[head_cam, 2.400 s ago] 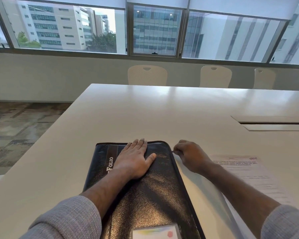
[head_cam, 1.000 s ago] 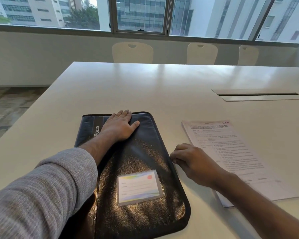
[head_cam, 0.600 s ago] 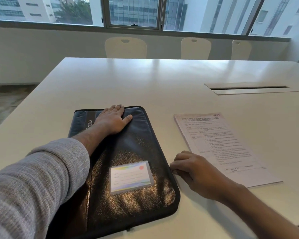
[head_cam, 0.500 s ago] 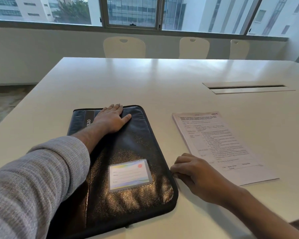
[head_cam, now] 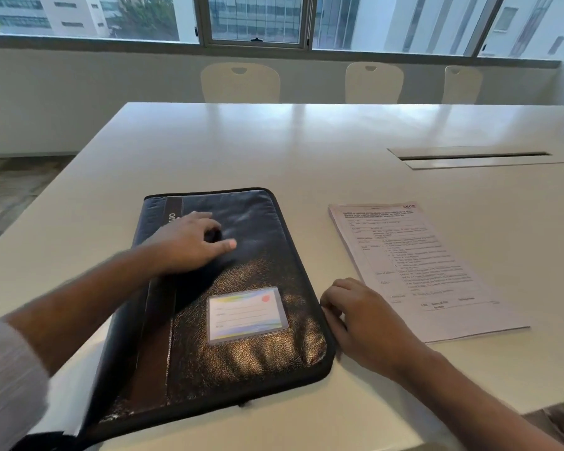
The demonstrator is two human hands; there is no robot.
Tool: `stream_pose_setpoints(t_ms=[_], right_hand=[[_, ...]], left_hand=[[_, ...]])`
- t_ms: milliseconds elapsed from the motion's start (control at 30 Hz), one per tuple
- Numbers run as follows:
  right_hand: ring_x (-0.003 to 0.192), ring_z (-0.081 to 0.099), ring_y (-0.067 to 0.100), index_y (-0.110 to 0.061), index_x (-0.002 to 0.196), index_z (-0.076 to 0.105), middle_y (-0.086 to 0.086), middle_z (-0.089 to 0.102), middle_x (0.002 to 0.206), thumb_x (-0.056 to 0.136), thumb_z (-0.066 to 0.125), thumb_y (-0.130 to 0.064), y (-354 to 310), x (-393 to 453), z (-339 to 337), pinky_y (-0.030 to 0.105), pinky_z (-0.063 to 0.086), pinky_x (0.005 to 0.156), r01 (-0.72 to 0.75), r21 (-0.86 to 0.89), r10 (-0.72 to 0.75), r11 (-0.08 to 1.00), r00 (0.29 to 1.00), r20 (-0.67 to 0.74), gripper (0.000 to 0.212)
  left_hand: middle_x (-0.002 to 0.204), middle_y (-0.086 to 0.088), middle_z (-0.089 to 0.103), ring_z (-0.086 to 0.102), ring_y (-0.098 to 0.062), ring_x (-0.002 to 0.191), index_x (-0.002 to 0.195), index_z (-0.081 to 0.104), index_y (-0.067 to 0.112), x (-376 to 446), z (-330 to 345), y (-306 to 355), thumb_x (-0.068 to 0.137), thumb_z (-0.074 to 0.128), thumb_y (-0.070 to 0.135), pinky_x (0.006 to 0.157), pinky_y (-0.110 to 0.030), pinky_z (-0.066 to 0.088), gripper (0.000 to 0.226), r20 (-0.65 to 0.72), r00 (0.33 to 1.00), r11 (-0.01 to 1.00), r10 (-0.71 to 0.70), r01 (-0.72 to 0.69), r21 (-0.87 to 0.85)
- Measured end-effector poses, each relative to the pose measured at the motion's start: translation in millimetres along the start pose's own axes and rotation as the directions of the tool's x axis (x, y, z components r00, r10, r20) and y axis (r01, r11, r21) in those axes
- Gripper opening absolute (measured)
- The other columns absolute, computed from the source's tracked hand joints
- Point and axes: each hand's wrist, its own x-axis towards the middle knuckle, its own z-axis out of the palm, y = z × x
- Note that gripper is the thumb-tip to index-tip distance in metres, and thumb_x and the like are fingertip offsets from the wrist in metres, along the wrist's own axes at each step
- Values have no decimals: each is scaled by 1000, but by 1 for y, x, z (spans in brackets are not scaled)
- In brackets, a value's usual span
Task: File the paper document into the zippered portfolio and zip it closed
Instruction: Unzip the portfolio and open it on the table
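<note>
Left hand [head_cam: 189,245] loosely curled on grainy leather portfolio [head_cam: 241,353]; right hand [head_cam: 365,317] pinches its edge

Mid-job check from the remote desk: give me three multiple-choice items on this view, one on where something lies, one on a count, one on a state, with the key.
1. Where does the paper document lie?
A. on the table, to the right of the portfolio
B. inside the portfolio
C. under the left hand

2. How many chairs stand behind the table's far edge?
A. one
B. three
C. five

3. What is the left hand doing?
A. lifting the paper
B. resting on the table beside the portfolio
C. resting on the portfolio's cover

Key:
1 A, the sheets lie bare on the table, beside the portfolio.
2 B, three white chairs show below the window.
3 C, its thumb and palm lie on the dark cover, while the right hand sits at the portfolio's right edge.
</note>
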Motion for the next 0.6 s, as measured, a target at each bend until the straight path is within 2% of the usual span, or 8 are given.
stream_pose_setpoints(t_ms=[100,233,367,400,500,600], right_hand=[[74,49,11,-12,82,63,-3,58,79,92,55,-22,2,9,6,26,46,64,-28,-18,27,999,999,-41,16],[70,47,9,-15,78,60,-7,54,75,92,55,-23,3,21,10,19,38,60,-63,-35,60,997,995,-74,16],[70,47,9,-15,79,60,-9,51,74,93,56,-23,5,33,13,21,39,62,-100,-43,95,994,990,-103,16],[70,48,10,-15,80,60,-8,52,75,93,56,-23,5,36,13,22,40,63,-106,-45,100,993,989,-105,16],[71,50,12,-14,79,59,-6,54,75,92,56,-20,5,41,14,24,42,64,-110,-39,106,993,990,-93,15],[69,49,12,-14,76,58,-5,55,74,90,57,-16,4,38,12,22,38,62,-107,-32,104,994,992,-77,14]], left_hand=[[163,7,22,23,-18,149,149,37,29,-40,1,1,79,46,76,119,-47,25,84,73,997,1000,5,-7,25],[165,11,9,2,-8,152,155,22,32,-76,13,11,79,34,79,122,-34,6,90,63,997,999,39,-41,29],[165,11,-6,-10,-5,150,157,3,32,-79,35,10,63,0,92,122,-30,-4,112,18,999,998,33,-34,57],[165,11,-9,-11,-5,150,157,0,32,-76,39,9,65,-2,90,122,-30,-5,109,-3,1000,997,29,-29,74],[164,12,-11,-12,-5,150,157,-2,30,-65,43,6,84,10,79,122,-30,-6,89,-36,999,993,13,-9,114],[165,11,-10,-11,-6,150,157,-3,28,-56,43,5,89,13,75,123,-31,-5,84,-32,999,989,10,-5,150]])
